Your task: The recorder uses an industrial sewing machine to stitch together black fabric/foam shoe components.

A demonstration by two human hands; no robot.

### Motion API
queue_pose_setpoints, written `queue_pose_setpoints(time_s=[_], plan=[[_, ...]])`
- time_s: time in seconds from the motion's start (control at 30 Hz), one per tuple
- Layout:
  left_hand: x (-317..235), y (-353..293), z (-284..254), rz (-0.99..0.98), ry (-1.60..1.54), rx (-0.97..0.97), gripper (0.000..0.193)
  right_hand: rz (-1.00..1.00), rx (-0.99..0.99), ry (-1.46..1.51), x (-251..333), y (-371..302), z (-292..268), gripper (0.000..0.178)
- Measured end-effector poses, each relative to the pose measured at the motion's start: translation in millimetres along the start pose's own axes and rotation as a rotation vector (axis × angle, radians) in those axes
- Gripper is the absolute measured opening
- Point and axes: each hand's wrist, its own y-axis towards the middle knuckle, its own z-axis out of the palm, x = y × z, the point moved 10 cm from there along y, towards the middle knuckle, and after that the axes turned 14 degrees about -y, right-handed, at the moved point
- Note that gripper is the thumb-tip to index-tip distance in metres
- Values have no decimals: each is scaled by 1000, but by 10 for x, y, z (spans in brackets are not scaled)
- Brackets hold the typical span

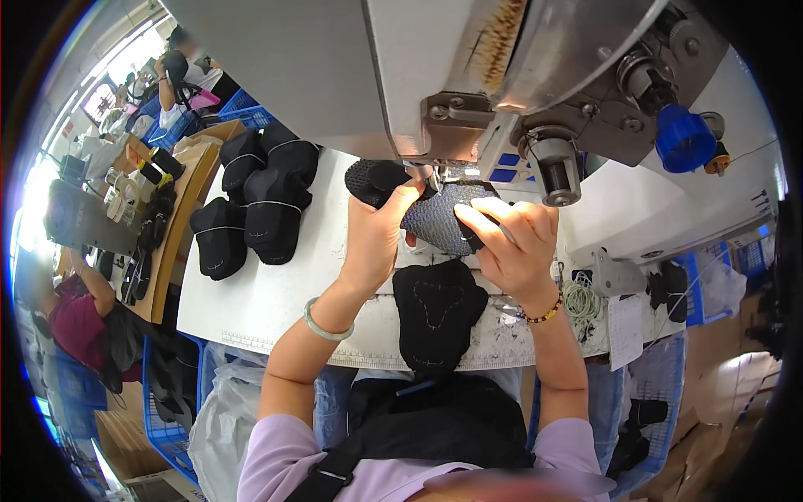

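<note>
Both hands [374, 238] [520, 247] pinch a mesh fabric piece [442, 222] at the sewing machine [309, 67], seemingly mid-seam; banded black bundles [274, 219], nine o'clock from it, may be finished.

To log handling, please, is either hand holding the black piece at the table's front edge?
No, the black piece lies untouched on the white table.

I'd call this a sewing workshop: a big industrial sewing machine [309, 58] looms over the far side of the white table [213, 311], black stitched pieces [276, 205] gather toward its left edge, and a ruler strip [280, 347] follows the near one. Blue baskets [171, 431] stand below; another worker [79, 322] (in maroon, past the left edge) is by a wooden bench [194, 171].
</note>
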Motion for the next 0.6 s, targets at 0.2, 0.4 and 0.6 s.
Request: queue_pose_setpoints(time_s=[0.2, 0.4, 0.6], plan=[[35, -69, -41, -33, 32, -110, 9, 29, -12, 7, 14, 31, -44, 36], [0, -171, -62, 166, 4, -195, 7, 15, -26, 70, -20, 21, 5, 31], [7, -181, -23, 221, -68, -190, 9, 44, -9, 62, -42, 31, 9, 27]])
